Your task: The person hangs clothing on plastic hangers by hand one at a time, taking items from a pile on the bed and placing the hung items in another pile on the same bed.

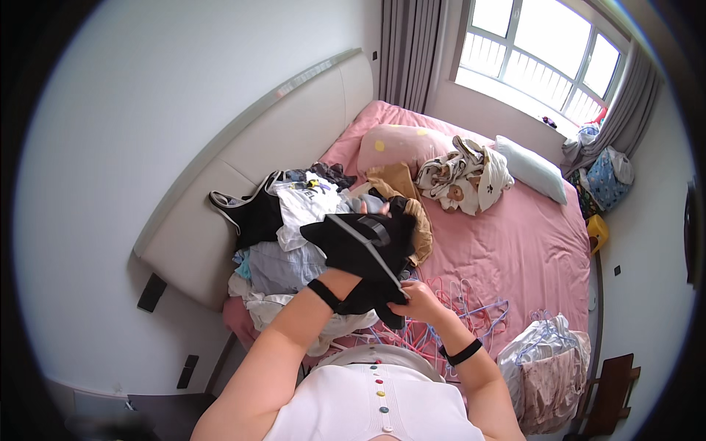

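Observation:
A black garment (367, 245) with a light grey trim strip and a grey print is stretched between my two hands above the bed. My left forearm runs into the garment, so cloth covers most of my left hand (384, 209). Only its fingertips show past the far edge, and their grip is hidden. At the near end of the trim, my right hand (422, 301) pinches the garment's edge. Below and to the right lie tangled plastic hangers (488, 318) in red, blue and white.
A heap of clothes, with a black tank top (259, 212) and a white shirt (303, 204), covers the bed's left side. Pillows (532, 168) and a bundled patterned cloth (469, 176) lie farther back on the pink sheet (518, 242). Hung garments (551, 369) rest at the right edge.

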Tool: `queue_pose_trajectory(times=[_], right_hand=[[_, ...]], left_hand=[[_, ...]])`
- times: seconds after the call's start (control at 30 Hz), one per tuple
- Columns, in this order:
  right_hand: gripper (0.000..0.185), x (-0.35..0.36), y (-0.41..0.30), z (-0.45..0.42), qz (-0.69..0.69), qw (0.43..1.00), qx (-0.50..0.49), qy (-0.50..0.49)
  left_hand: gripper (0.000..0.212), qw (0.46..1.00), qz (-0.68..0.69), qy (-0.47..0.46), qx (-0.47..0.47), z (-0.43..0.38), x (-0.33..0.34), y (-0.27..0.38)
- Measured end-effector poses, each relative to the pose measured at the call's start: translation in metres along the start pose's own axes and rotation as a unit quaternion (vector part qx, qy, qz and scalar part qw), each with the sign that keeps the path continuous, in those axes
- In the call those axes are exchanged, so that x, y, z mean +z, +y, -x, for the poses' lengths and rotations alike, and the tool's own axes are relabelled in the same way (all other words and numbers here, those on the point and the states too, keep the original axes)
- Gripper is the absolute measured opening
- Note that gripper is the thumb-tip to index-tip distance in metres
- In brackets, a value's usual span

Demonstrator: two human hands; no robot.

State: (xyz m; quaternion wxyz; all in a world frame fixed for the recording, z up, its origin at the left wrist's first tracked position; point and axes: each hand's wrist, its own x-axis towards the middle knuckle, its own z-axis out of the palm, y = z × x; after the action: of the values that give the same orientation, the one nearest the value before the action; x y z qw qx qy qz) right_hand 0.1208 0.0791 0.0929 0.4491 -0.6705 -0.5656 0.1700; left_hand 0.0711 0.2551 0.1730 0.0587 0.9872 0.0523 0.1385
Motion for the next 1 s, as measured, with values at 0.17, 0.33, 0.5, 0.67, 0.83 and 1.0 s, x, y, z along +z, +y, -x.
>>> queue_pose_trajectory(times=[0.17, 0.33, 0.5, 0.67, 0.83, 1.0], right_hand=[[0.010, 0.000, 0.001, -0.008, -0.036, 0.995, 0.095, 0.018], [0.010, -0.015, 0.024, -0.008, -0.181, 0.960, 0.171, 0.128], [0.017, -0.048, 0.045, -0.011, -0.286, 0.918, 0.188, 0.203], [0.007, -0.077, 0.005, -0.029, -0.345, 0.899, 0.186, 0.194], [0.006, -0.108, -0.011, -0.044, -0.349, 0.908, 0.124, 0.194], [0.004, -0.146, -0.037, -0.056, -0.269, 0.935, 0.095, 0.212]], left_hand=[[0.031, 0.926, -0.032, -0.376, -0.030, 0.005, 0.109, -0.028], [0.030, 0.962, 0.203, -0.185, 0.012, 0.014, 0.051, -0.041], [0.020, 0.921, 0.356, 0.145, -0.068, 0.026, 0.022, -0.058], [0.052, 0.857, 0.482, 0.060, -0.174, 0.046, 0.048, -0.082], [0.060, 0.839, 0.533, 0.062, -0.089, 0.018, 0.044, -0.056], [0.055, 0.785, 0.601, -0.094, -0.116, -0.010, 0.002, -0.047]])
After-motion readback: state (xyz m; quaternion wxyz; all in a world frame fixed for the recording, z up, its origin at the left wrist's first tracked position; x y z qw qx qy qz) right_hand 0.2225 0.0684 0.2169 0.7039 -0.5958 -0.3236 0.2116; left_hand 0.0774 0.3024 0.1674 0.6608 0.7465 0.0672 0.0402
